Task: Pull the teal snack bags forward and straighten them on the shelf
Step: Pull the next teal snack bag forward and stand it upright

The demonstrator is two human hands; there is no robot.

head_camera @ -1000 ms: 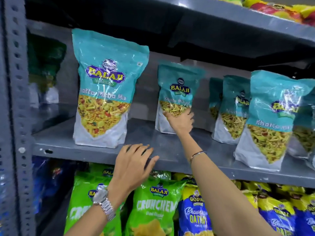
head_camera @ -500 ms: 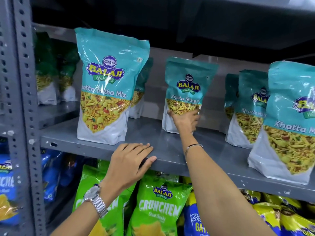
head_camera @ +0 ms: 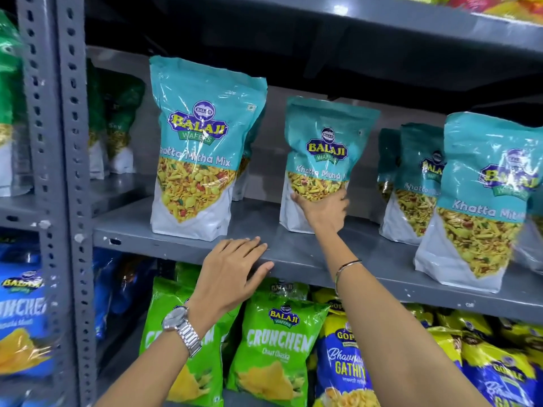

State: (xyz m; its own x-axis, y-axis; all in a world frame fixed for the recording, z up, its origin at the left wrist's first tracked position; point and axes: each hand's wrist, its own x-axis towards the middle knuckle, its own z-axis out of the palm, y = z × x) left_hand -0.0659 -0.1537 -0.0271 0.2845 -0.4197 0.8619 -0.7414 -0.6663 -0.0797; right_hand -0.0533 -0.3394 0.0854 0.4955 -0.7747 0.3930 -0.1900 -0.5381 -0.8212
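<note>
Several teal Balaji "Khatta Mitha Mix" bags stand on the grey metal shelf (head_camera: 299, 254). My right hand (head_camera: 323, 210) grips the lower front of the middle teal bag (head_camera: 326, 148), which stands upright partway back on the shelf. A larger-looking teal bag (head_camera: 202, 148) stands upright near the shelf's front edge on the left. My left hand (head_camera: 232, 268) rests flat on the shelf's front lip, fingers spread, holding nothing. On the right, a front teal bag (head_camera: 482, 198) leans slightly, with more teal bags (head_camera: 417, 183) behind it.
A perforated grey upright post (head_camera: 67, 171) bounds the shelf on the left. Below hang green Crunchem bags (head_camera: 279, 342) and blue-yellow Gathiya bags (head_camera: 346, 365). Green-topped bags (head_camera: 120, 124) stand behind on the neighbouring shelf. An upper shelf (head_camera: 382, 22) overhangs the teal bags.
My right hand has drawn the middle teal bag closer to the shelf's front. My left hand has stayed on the shelf edge. The view has shifted right and nearer.
</note>
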